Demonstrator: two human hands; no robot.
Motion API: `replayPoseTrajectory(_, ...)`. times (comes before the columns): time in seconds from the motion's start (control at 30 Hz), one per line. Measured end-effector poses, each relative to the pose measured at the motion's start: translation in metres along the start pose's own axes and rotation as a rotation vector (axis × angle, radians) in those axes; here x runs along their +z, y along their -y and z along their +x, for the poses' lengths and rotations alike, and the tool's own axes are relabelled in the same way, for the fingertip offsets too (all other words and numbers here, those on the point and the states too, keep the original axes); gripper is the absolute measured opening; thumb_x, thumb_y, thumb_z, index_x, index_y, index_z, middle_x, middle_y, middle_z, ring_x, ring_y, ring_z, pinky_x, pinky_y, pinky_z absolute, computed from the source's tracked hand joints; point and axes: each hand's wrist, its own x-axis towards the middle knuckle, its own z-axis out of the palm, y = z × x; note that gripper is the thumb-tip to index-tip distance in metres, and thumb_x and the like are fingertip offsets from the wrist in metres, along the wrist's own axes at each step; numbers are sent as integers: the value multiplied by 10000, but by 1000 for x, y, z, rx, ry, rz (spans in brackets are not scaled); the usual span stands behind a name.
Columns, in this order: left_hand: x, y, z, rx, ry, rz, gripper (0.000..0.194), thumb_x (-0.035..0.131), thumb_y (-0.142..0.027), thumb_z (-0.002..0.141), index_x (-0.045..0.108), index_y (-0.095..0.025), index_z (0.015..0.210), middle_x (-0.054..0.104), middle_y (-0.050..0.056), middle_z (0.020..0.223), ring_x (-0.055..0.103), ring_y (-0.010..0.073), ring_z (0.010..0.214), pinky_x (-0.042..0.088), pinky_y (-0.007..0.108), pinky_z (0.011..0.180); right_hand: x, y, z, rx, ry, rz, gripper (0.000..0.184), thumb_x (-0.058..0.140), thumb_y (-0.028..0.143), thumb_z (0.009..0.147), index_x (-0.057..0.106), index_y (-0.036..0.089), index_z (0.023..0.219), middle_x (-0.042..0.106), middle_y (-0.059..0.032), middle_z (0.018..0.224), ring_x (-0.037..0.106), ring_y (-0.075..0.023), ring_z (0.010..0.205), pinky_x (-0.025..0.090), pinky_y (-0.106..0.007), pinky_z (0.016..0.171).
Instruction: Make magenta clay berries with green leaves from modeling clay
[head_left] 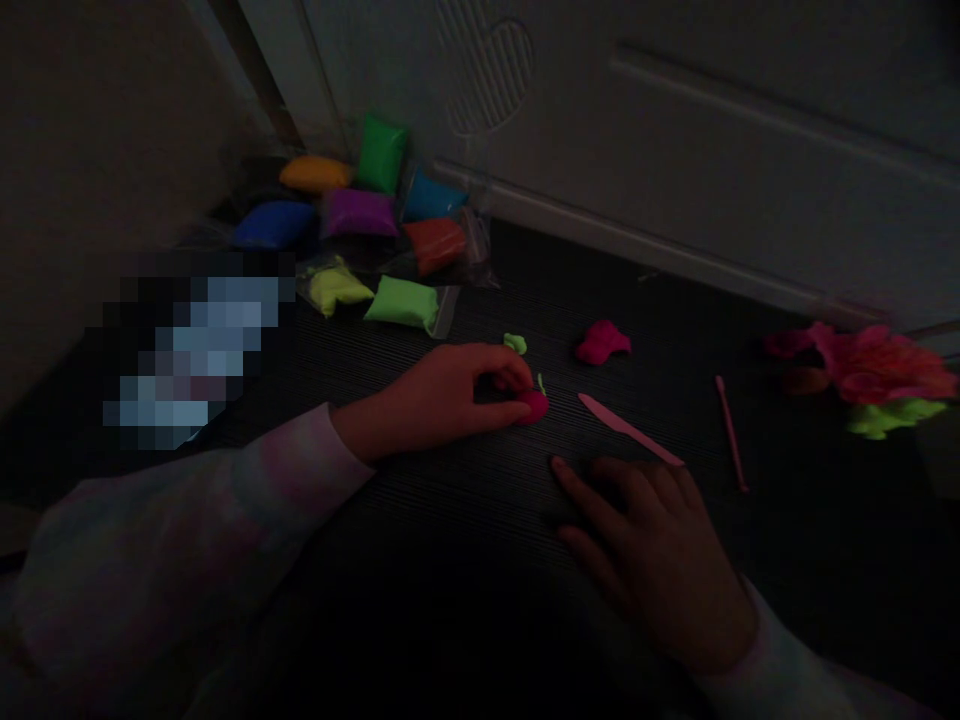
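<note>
Between the thumb and fingertips of my left hand (pixel 450 395) is a small pink clay ball (pixel 534 406), with a thin green strip (pixel 541 383) standing up from its top. My right hand (pixel 652 545) rests palm down on the dark table, fingers spread and nothing in them. Just beyond its fingers lies a pink plastic clay knife (pixel 628 428). A small light green clay piece (pixel 515 343) sits behind the left fingertips. Farther back is a larger lump of pink clay (pixel 602 342). The scene is dim.
Several bags of coloured clay, among them a light green bag (pixel 405 302) and a purple bag (pixel 361 213), lie at the back left. A thin pink stick tool (pixel 731 433) and a pink flower-like object (pixel 885 365) are on the right. A pale panel (pixel 675 150) stands behind the table.
</note>
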Motion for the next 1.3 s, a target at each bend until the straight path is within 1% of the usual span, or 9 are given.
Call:
replayPoseTrajectory(0.5,1,1,-1,21,-4,-7,234,575,-342,733,595,-158,876,619,-17,830,551,89,735,422,190,661,1,-3,-2,-28,10,-9,407,440,393,819,512,232,1186,543,-101,955,465,-236,798,393,-411,685)
replayPoseTrajectory(0.6,0,1,-1,20,-12,1,239,575,-339,732,594,-157,885,625,-14,845,550,91,724,422,199,659,4,-7,-5,-50,5,59,436,435,379,823,469,215,1225,530,-104,935,474,-230,787,406,-407,667)
replayPoseTrajectory(0.73,0,2,-1,32,-9,7,232,570,-346,733,599,-164,875,624,-19,842,550,90,724,422,198,653,6,-13,-9,-23,-78,229,474,433,322,832,392,176,1281,543,-107,959,504,-217,829,433,-376,682)
replayPoseTrajectory(0.87,0,1,-1,27,-3,-3,233,573,-340,733,597,-159,878,621,-24,825,550,82,718,420,182,638,1,-18,-8,163,-120,559,428,483,275,819,437,248,1244,587,-56,968,550,-172,874,460,-305,725)
replayPoseTrajectory(0.97,0,1,-1,25,-10,4,244,575,-348,731,598,-153,874,621,-22,829,555,82,731,420,179,642,-3,-20,-5,441,-100,892,278,535,297,795,590,304,1067,632,-16,963,578,-154,897,469,-266,735)
replayPoseTrajectory(1.03,0,1,-1,28,-10,5,253,575,-358,730,599,-154,877,622,-20,833,559,88,751,421,182,652,-6,-19,-2,638,-104,1136,197,559,354,772,660,293,930,671,-11,879,606,-156,838,483,-264,707)
replayPoseTrajectory(1.1,0,1,0,29,-7,5,251,577,-357,729,599,-157,880,622,-20,834,560,89,752,421,184,653,-8,-18,2,780,-134,1369,210,581,418,736,690,264,828,690,-18,768,625,-152,734,498,-261,652)
replayPoseTrajectory(1.2,1,1,0,26,-7,1,245,581,-348,727,600,-158,881,619,-21,833,558,86,741,420,183,645,-9,-15,6,883,-171,1566,234,632,449,673,699,235,738,692,-24,691,626,-138,642,507,-241,597)
replayPoseTrajectory(1.3,1,2,0,29,-12,-3,243,584,-342,726,600,-157,884,619,-22,834,556,82,740,418,178,643,-8,-14,5,890,-148,1535,204,651,420,668,699,241,751,698,-17,709,633,-129,651,510,-228,607)
